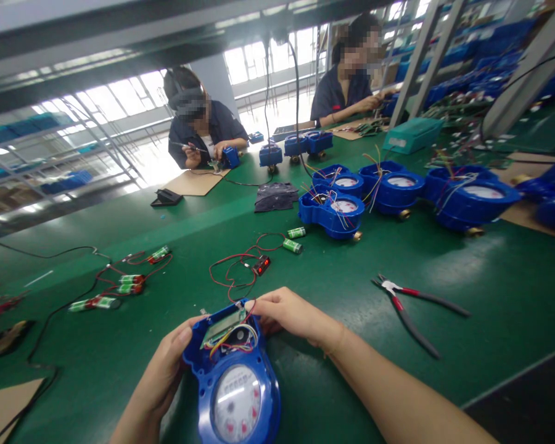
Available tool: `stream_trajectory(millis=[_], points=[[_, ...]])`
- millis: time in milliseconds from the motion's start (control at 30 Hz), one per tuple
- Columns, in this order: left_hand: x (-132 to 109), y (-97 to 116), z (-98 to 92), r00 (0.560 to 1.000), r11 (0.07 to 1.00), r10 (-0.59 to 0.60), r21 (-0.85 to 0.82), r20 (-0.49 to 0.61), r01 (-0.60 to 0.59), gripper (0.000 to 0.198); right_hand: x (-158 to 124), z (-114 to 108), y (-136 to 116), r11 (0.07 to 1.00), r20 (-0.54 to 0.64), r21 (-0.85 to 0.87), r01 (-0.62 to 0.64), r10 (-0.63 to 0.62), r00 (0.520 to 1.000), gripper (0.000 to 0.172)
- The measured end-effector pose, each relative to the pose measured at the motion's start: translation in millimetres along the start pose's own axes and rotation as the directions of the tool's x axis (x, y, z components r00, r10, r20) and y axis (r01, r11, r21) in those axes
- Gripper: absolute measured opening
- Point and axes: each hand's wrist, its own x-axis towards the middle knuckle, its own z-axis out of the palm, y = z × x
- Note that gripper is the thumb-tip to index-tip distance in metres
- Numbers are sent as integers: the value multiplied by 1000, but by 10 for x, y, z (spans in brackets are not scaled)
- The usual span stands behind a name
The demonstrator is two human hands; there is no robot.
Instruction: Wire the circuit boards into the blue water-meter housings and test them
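A blue water meter [268, 394] with a round white dial lies in front of me, its upper compartment uncovered. Inside that compartment sit a green circuit board [224, 327] and several coloured wires. My left hand [173, 354] grips the casing on the left side. On the right, my right hand [287, 314] is closed at the casing's top corner, its thumb by the red and black leads and a small connector; some fingertips are hidden behind the casing. Those leads run to a small meter display [261, 265] with glowing red digits, just beyond the casing.
Diagonal cutters [393, 290] lie spread on the green table [333, 290] at right. Green batteries [132, 283] with wires are at left; two more lie mid-table. Several blue water meters [330, 213] stand behind, near a dark cloth [276, 197]. Two people [203, 126] work across the table.
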Motion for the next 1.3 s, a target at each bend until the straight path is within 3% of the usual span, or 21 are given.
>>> stream_trajectory(millis=[133, 267, 567, 767, 967, 1133, 1300], points=[[-1, 6, -5, 999, 1000, -8, 6, 32, 7, 56, -6, 8, -5, 1000, -2, 13, -12, 12, 1000, 34], [-8, 16, 8, 1000, 1000, -13, -16, -9, 13, 50, -10, -1, 3, 1000, -11, 13, -16, 16, 1000, 37], [-47, 21, -21, 999, 998, 9, 58, -35, -7, 56, 5, -50, 32, 1000, 66, 1, 22, -22, 998, 58], [-41, -1, -86, 999, 994, 16, 105, -49, -11, 65, -18, -155, 9, 999, 134, -40, -14, 19, 991, 53], [-102, 101, 52, 997, 998, -53, 35, -60, 55, 80, -66, -247, -60, 996, 199, -69, -60, 73, 977, 44], [-51, 120, 20, 988, 994, -97, 31, -117, 102, 79, -27, -285, -48, 993, 75, -48, -107, 110, 991, 41], [31, 85, -77, 964, 994, -25, 97, -266, 52, 75, 4, -269, -35, 992, -34, -30, -123, 122, 992, 31]])
